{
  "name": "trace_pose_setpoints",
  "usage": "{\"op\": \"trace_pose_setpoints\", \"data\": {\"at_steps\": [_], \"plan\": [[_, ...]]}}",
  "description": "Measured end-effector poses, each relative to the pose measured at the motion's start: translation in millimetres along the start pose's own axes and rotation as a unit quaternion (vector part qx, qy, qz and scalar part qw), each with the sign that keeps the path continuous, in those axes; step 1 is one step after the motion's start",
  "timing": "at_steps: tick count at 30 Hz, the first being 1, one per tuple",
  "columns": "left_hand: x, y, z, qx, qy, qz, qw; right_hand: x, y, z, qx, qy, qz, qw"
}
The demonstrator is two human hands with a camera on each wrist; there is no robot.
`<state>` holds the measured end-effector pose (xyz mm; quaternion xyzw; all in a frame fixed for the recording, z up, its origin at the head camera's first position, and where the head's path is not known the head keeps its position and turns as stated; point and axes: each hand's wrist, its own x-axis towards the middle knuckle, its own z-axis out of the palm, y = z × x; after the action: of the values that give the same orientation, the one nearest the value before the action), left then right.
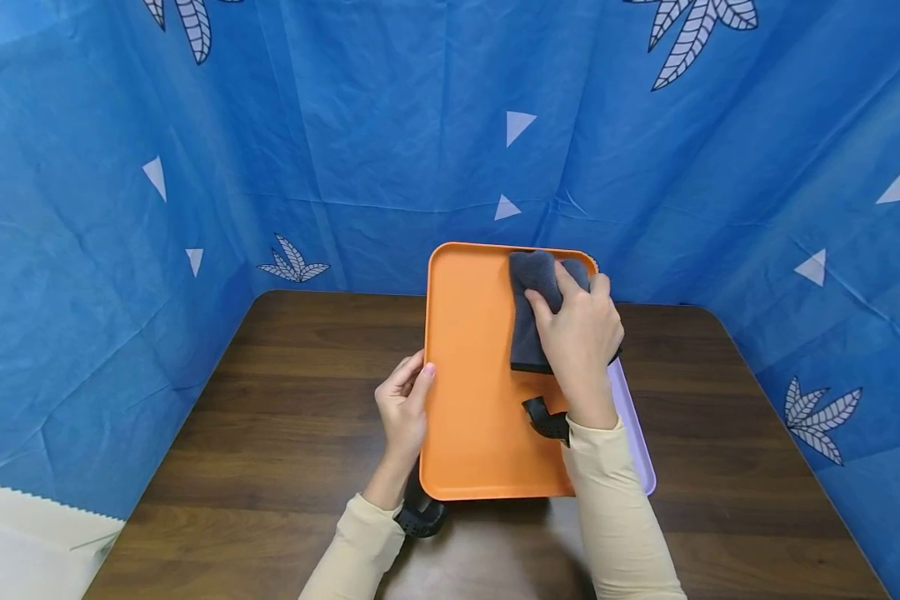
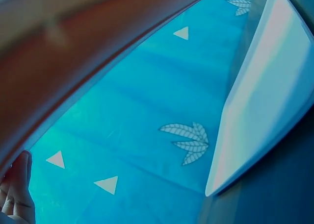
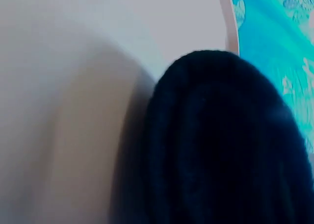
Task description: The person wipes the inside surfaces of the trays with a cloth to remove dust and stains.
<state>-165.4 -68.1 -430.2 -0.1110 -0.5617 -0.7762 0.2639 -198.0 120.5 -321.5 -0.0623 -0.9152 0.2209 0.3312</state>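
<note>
My left hand (image 1: 405, 408) grips the left edge of an orange tray (image 1: 472, 417), thumb on its face and the other fingers behind. The tray is held up over the table and tilted toward the head camera. A dark grey folded cloth (image 1: 528, 317) lies against the upper right of its face, and my right hand (image 1: 581, 333) holds the cloth there with curled fingers. In the right wrist view the cloth (image 3: 221, 136) appears nearly black against the tray. The left wrist view catches the underside of the orange tray (image 2: 73, 52) and some fingertips (image 2: 23, 172).
A light purple tray (image 1: 637, 442) sits behind and below the orange one, mostly hidden by it. The brown wooden table (image 1: 292, 400) spreads beneath. Blue patterned fabric (image 1: 390, 125) hangs around the back and sides. Something white (image 1: 30, 542) stands at the lower left.
</note>
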Motion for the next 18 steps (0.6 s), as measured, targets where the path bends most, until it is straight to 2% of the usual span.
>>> {"op": "trace_pose_setpoints", "data": {"at_steps": [5,18], "plan": [[2.9,1.6,-3.6,-0.012,0.01,-0.006,0.9999,3.1,14,-4,-0.004,0.004,0.032,0.9995],[1.7,1.4,-4.1,-0.014,0.002,-0.019,0.9997,-0.2,17,-2,-0.003,0.003,0.037,0.9993]]}}
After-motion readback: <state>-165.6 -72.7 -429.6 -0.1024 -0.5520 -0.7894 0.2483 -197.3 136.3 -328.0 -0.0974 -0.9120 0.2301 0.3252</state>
